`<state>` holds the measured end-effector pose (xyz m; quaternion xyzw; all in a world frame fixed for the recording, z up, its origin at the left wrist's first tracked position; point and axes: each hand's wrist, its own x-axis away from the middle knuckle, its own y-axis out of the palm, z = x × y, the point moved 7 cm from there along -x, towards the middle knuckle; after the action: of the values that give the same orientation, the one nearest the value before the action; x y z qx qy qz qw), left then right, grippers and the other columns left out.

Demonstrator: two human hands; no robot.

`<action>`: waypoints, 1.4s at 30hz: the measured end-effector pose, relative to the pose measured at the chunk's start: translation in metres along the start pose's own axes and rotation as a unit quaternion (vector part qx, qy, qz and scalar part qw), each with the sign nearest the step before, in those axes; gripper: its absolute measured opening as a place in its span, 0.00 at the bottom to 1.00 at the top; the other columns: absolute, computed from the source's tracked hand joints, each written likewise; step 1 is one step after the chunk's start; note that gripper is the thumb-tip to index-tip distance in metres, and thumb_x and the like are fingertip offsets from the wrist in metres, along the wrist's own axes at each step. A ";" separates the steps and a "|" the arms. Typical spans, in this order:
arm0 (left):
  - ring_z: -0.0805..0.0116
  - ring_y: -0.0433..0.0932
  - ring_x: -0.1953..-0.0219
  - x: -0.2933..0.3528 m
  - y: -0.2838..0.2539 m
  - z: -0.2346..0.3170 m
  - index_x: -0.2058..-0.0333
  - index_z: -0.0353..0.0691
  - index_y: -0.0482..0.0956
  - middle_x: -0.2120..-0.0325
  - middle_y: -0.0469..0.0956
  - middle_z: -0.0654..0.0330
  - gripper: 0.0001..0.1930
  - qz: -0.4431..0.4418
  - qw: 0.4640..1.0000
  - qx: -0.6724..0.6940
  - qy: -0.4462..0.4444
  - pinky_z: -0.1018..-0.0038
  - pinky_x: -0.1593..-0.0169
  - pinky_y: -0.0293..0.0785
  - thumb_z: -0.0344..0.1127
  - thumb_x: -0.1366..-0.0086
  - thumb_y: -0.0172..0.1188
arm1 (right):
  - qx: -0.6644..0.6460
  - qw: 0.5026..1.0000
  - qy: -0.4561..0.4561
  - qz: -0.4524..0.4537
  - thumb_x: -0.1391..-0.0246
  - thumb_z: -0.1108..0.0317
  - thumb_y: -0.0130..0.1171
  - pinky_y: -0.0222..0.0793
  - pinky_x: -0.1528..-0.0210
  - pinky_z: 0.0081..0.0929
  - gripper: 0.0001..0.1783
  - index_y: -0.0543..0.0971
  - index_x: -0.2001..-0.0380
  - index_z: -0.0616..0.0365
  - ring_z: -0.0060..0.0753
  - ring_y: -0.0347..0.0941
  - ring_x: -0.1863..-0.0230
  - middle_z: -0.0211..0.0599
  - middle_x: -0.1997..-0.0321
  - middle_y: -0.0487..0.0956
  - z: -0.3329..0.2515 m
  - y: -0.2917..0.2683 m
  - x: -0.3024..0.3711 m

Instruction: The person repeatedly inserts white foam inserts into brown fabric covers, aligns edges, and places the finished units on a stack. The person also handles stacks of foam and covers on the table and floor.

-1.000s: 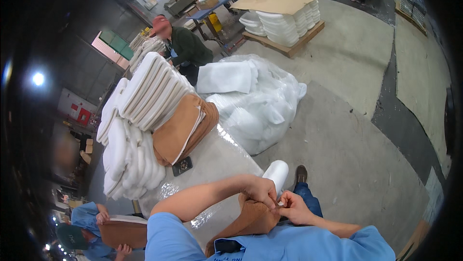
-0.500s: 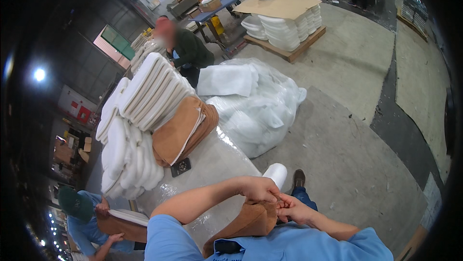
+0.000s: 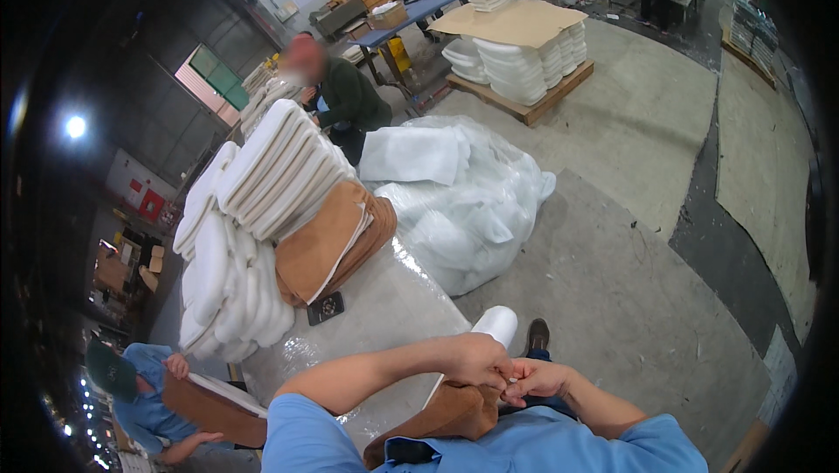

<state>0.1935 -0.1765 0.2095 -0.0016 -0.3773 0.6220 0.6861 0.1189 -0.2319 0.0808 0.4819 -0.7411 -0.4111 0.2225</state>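
My left hand (image 3: 476, 359) is closed at the upper end of a brown fabric cover (image 3: 450, 416), which lies bent against my front. A white edge shows beside the cover. Close against the left fingers, my right hand (image 3: 537, 379) is pinched shut at the cover's corner, with a tiny white bit between the fingertips that is too small to name. Just beyond the hands, a white roll (image 3: 496, 324) sticks out at the table's edge. On the plastic-covered table (image 3: 367, 333) lie a stack of folded brown covers (image 3: 328, 241) and a black phone-like device (image 3: 326, 308).
White padded pieces (image 3: 275, 167) are piled high at the left of the table. A big clear bag of white sheets (image 3: 463, 211) stands beyond it. At the lower left a co-worker (image 3: 157, 394) holds a brown-and-white piece; another person (image 3: 350, 93) works behind the pile. A loaded pallet (image 3: 524, 106) stands farther back.
My hands have shifted slightly lower, and the cover's upper end has sunk and crumpled. The co-worker at lower left has raised and tilted their brown piece. The whole view has shifted a little.
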 end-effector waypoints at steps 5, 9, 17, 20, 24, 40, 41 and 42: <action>0.46 0.82 0.65 0.005 -0.006 0.000 0.60 0.41 0.87 0.69 0.84 0.49 0.15 0.060 0.997 0.011 0.049 0.58 0.60 0.75 0.47 0.31 0.63 | 0.136 0.981 -0.008 0.137 0.32 0.68 0.61 0.70 0.68 0.21 0.19 0.70 0.41 0.53 0.21 0.73 0.72 0.31 0.65 0.79 -0.004 -0.010 0.004; 0.47 0.82 0.65 0.006 -0.002 -0.008 0.61 0.43 0.86 0.68 0.84 0.50 0.14 0.027 0.999 0.043 -0.004 0.58 0.58 0.75 0.47 0.30 0.62 | 0.140 0.984 -0.017 0.106 0.33 0.67 0.62 0.70 0.66 0.21 0.16 0.74 0.45 0.54 0.19 0.72 0.70 0.28 0.63 0.78 0.000 -0.008 -0.001; 0.44 0.82 0.64 0.017 -0.015 -0.023 0.58 0.43 0.86 0.69 0.84 0.48 0.13 0.093 0.996 0.001 -0.003 0.57 0.58 0.76 0.46 0.30 0.61 | 0.140 0.956 -0.101 0.239 0.31 0.66 0.62 0.69 0.56 0.19 0.14 0.75 0.47 0.55 0.14 0.68 0.61 0.22 0.61 0.74 0.004 -0.025 0.010; 0.43 0.83 0.64 0.019 -0.013 -0.036 0.58 0.43 0.85 0.69 0.84 0.47 0.14 0.101 0.995 0.000 -0.014 0.57 0.59 0.76 0.46 0.30 0.62 | 0.058 0.965 -0.112 0.230 0.32 0.69 0.62 0.71 0.54 0.19 0.14 0.74 0.46 0.55 0.14 0.71 0.59 0.22 0.59 0.76 0.013 -0.020 0.009; 0.48 0.83 0.65 0.017 -0.006 -0.047 0.59 0.40 0.85 0.68 0.84 0.48 0.14 0.088 0.995 0.047 -0.026 0.58 0.58 0.77 0.45 0.29 0.61 | 0.027 0.962 -0.097 0.254 0.33 0.71 0.63 0.71 0.53 0.18 0.10 0.76 0.51 0.56 0.13 0.73 0.58 0.22 0.59 0.77 0.019 -0.018 0.010; 0.80 0.70 0.74 0.011 0.020 -0.063 0.63 0.34 0.83 0.76 0.76 0.69 0.17 -0.053 0.949 0.281 -0.129 0.76 0.72 0.67 0.46 0.28 0.62 | 0.030 0.946 -0.137 0.291 0.37 0.71 0.67 0.67 0.63 0.15 0.05 0.80 0.62 0.58 0.11 0.72 0.65 0.21 0.64 0.81 0.024 -0.028 0.013; 0.79 0.71 0.74 0.012 0.019 -0.063 0.63 0.34 0.83 0.76 0.76 0.67 0.17 -0.065 0.960 0.239 -0.132 0.75 0.72 0.67 0.46 0.28 0.62 | 0.056 0.942 -0.133 0.303 0.37 0.70 0.68 0.67 0.63 0.15 0.06 0.80 0.62 0.58 0.11 0.72 0.65 0.21 0.65 0.81 0.021 -0.027 0.014; 0.78 0.72 0.75 0.012 0.017 -0.063 0.63 0.35 0.83 0.77 0.76 0.66 0.17 -0.073 0.968 0.198 -0.133 0.74 0.73 0.68 0.46 0.28 0.62 | 0.083 0.937 -0.130 0.314 0.37 0.70 0.68 0.67 0.63 0.15 0.07 0.80 0.62 0.58 0.11 0.72 0.66 0.21 0.65 0.81 0.018 -0.025 0.014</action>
<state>0.2112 -0.1323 0.1625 0.2447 -0.3331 0.6275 0.6599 0.1131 -0.2423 0.0488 0.1837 -0.9086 -0.3164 0.2015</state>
